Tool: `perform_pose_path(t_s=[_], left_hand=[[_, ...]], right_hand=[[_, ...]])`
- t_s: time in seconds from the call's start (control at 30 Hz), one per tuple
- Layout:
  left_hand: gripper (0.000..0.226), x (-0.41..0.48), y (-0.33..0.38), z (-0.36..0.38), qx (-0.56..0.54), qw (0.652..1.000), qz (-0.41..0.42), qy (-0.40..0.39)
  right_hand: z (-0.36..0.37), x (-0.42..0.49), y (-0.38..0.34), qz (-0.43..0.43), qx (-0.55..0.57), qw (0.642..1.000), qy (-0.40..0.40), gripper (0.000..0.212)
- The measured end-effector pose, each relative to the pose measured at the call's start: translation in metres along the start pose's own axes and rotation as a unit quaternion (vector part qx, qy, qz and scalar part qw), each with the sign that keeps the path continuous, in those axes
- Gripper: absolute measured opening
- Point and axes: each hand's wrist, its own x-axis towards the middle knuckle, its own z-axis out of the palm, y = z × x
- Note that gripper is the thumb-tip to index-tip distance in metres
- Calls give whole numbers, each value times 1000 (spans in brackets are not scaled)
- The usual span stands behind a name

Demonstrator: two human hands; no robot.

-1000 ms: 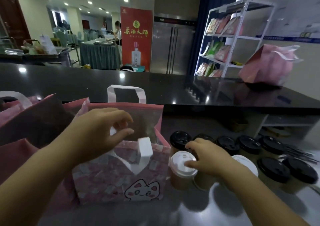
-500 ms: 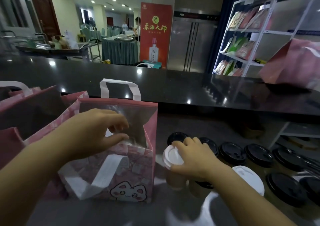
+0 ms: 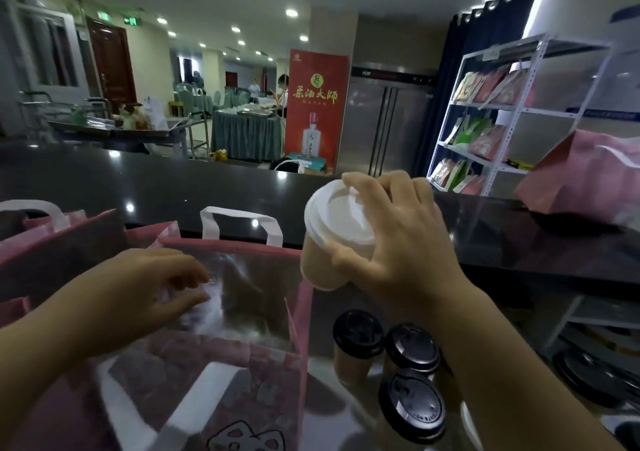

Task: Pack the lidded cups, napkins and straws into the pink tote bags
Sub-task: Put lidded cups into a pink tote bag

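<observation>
From the head view, the right hand (image 3: 408, 242) is gripping a white-lidded cup (image 3: 332, 236) from above and the side, with fingertips curling over the lid's far edge and the thumb pressing on the cup's paper wall. The cup is hanging in the air, tilting with its lid towards the camera, just above and to the right of the open mouth of the pink tote bag (image 3: 263, 381).

The left hand (image 3: 149, 288) is pinching the near rim of that bag between curled fingers and thumb, though blur is softening the contact. The bag is standing on the grey desk (image 3: 318, 364), its white far handle (image 3: 242, 222) sticking upright.

Three black-lidded cups (image 3: 358, 333) are standing upright on the desk just right of the bag, under the right forearm. A second pink bag (image 3: 69, 242) is sitting to the left, touching the first.

Behind, a raised black ledge (image 3: 138, 180) is carrying another pink bag (image 3: 588, 173) at the far right. A white shelf rack (image 3: 502, 111) and a red banner (image 3: 317, 104) are standing beyond it.
</observation>
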Motion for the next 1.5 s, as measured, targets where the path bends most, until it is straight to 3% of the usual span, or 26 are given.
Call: perform_pose_path(t_s=[0.1, 0.2, 0.4, 0.47, 0.6, 0.77, 0.93, 1.0, 1.3, 1.5], left_hand=[[15, 2, -14, -6, 26, 1000, -1, 13], [15, 1, -33, -9, 66, 998, -2, -10], [34, 2, -69, -2, 190, 974, 9, -125], [37, 0, -77, 1, 184, 975, 12, -122], [24, -7, -84, 6, 134, 987, 79, -42], [50, -14, -90, 12, 150, 980, 48, -120], [103, -17, -94, 16, 173, 966, 54, -185], [114, -18, -93, 18, 161, 964, 57, -202], [121, -19, -92, 19, 131, 971, 44, -196], [114, -21, -87, 16, 157, 968, 57, -186]], right_hand=[[5, 18, -24, -11, 91, 996, -7, 76], [24, 30, -47, -32, 159, 985, -66, 77], [76, 33, -72, -105, 73, 962, -239, 80], [89, 31, -75, -118, 53, 950, -286, 78], [103, 32, -74, -151, 3, 919, -365, 75], [116, 34, -76, -189, -48, 877, -439, 68], [135, 37, -87, -210, -34, 871, -442, 67], [143, 37, -93, -221, -22, 870, -441, 68], [169, 27, -105, -239, 10, 845, -478, 64], [169, 24, -113, -255, 24, 828, -498, 81]])
